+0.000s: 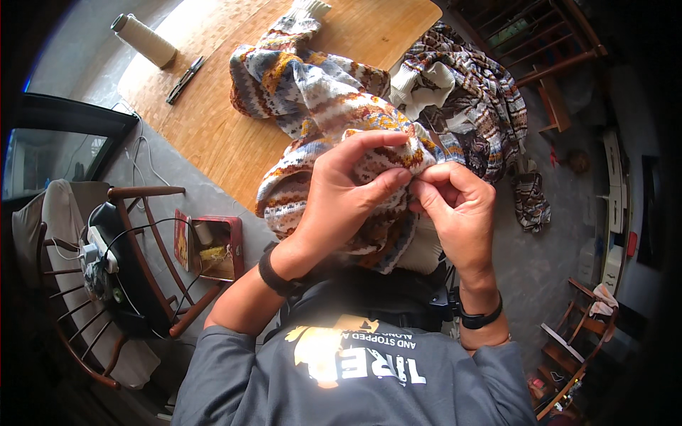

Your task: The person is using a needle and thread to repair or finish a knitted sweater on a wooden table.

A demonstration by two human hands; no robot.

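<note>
Left hand [348, 174], centre frame: thumb and forefinger apart, bunched knit of patterned sweater [323, 96] between them. Right hand [458, 206], just right of centre: thumb and forefinger pinched narrow at the fold's edge; cannot tell whether on knit or thread. Sweater runs to upper centre over surface [206, 131]. Judgement: fine work at the edge; hold fold lightly taut, avoid stretching stitches, keep loose layers clear. Cone of yarn [145, 41], upper left.
</note>
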